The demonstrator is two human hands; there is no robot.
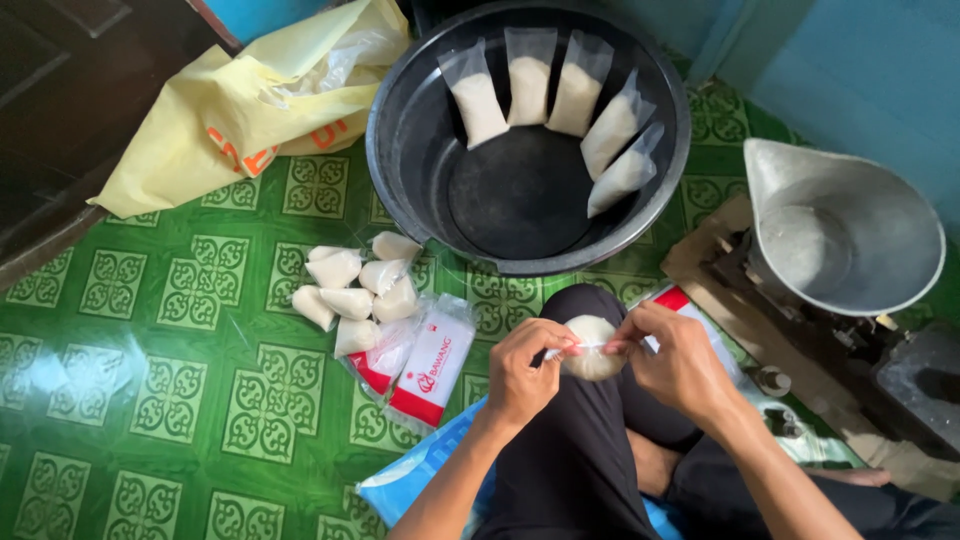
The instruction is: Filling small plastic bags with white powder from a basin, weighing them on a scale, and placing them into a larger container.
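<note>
Holding the small white pouch over our knee, left hand and right hand pinch its neck, perhaps twisting; we keep it tight, near the black basin.

Yellow plastic bag: contents hidden under folds. Small white pouch half covered by left hand and right hand; its neck lost behind fingers. Blue sheet mostly under person's legs, cut by bottom edge. Scale base hidden under metal pan. Dark box at right edge, possibly container, too cropped to tell.
</note>
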